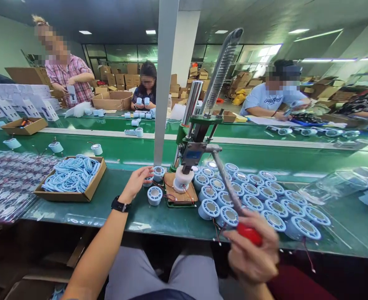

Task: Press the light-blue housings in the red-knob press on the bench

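My right hand (pixel 254 250) is wrapped round the red knob (pixel 249 234) of a press lever (pixel 229 183), slightly blurred. The lever belongs to a green hand press (pixel 195 152). Its white pressing head (pixel 183 177) sits down on a part on the brown base plate (pixel 188 196), with thin wires coming out. To the left of the press, my left hand (pixel 137 181) has its fingers stretched out beside a few light-blue round housings. One housing (pixel 155 195) stands just below the fingertips; another (pixel 159 172) stands by the press. Whether the fingers touch the partly hidden housing is unclear.
Many light-blue housings (pixel 267 192) with wires cover the bench right of the press. A cardboard box of blue rings (pixel 71 177) and bagged parts (pixel 11 179) are at left. A grey post (pixel 163 83) rises behind. Several people work across the green line.
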Motion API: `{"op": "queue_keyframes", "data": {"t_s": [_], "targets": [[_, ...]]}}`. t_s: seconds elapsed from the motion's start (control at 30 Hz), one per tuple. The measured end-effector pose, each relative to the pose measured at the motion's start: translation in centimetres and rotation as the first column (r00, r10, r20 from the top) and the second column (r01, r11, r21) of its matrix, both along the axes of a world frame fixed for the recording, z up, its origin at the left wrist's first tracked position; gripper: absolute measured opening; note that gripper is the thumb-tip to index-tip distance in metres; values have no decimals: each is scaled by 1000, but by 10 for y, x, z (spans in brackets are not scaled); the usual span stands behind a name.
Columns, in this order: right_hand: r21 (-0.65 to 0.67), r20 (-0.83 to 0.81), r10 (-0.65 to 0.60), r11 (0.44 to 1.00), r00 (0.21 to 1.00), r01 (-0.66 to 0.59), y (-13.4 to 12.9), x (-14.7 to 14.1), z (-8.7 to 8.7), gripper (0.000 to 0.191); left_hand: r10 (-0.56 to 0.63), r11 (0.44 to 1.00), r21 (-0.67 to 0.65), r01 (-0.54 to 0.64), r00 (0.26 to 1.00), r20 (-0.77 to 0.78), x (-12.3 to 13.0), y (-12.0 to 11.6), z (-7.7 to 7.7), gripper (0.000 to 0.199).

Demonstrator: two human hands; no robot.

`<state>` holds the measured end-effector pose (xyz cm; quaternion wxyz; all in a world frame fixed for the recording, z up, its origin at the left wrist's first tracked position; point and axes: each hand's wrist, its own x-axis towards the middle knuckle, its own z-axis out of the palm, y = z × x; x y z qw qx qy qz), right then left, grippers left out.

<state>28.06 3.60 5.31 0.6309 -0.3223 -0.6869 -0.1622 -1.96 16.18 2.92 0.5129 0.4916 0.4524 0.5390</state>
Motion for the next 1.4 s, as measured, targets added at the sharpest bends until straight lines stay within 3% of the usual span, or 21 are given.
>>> {"op": "queue_keyframes", "data": {"t_s": [0.07,0.17,0.27,0.33,0.37,0.4,0.47,0.53,0.6,0.63,0.7,0.77,0.83,0.9,1.0,1.17,1.23,1.3,1.4], "targets": [[107,33,-4,994,999,0,12,9,33,18,62,998,-32,-60,996,71,-3,-2,-2,53],[220,15,19,975,1000,-22,55,18,123,18,76,996,-48,-71,991,114,-1,-3,-1,51],[19,-27,201,979,979,-201,109,12,203,30,72,996,-52,-66,989,128,1,-6,0,53],[-166,-83,281,942,956,-292,135,3,228,38,79,997,-32,-76,988,133,3,-8,-2,57],[-211,-114,293,927,949,-311,143,-2,229,41,83,997,-14,-82,987,137,3,-10,-4,58],[-212,-146,296,923,944,-322,146,-8,222,43,83,996,7,-85,986,144,3,-11,-6,59],[-121,-223,291,939,930,-323,141,-20,184,46,67,995,64,-78,984,164,2,-15,-11,62],[-53,-324,264,954,908,-296,128,-34,123,52,81,981,162,-104,987,142,0,-20,-15,62],[-169,-412,166,952,896,-254,115,-49,55,61,196,938,289,-194,980,20,-4,-24,-20,57],[-278,-427,106,930,898,-242,111,-57,24,68,279,906,352,-237,957,-73,-6,-26,-22,54],[-495,-429,37,826,903,-269,108,-71,-24,84,381,871,432,-236,879,-288,-9,-28,-27,54],[-635,-443,24,697,896,-333,111,-82,-51,95,322,903,417,-103,803,-501,-9,-29,-32,67],[-682,-492,-7,624,871,-380,117,-88,-59,98,195,941,333,56,716,-671,-6,-30,-36,91],[-674,-537,-51,626,842,-392,122,-91,-58,97,127,956,264,124,638,-759,-2,-30,-38,103],[-625,-553,-74,696,830,-354,121,-92,-54,92,153,957,271,98,625,-765,0,-30,-36,82],[-535,-375,-107,836,921,-120,89,-98,-64,73,241,942,336,21,655,-716,-3,-25,-37,51],[-490,-237,-37,868,971,-86,72,-104,-71,63,263,937,350,2,653,-710,-1,-23,-41,49],[-487,-62,116,864,991,-131,60,-112,-78,50,302,929,369,-37,652,-695,1,-24,-45,55],[-480,211,285,863,935,-155,60,-125,-83,39,374,911,398,-108,627,-683,-4,-28,-42,65]]}}
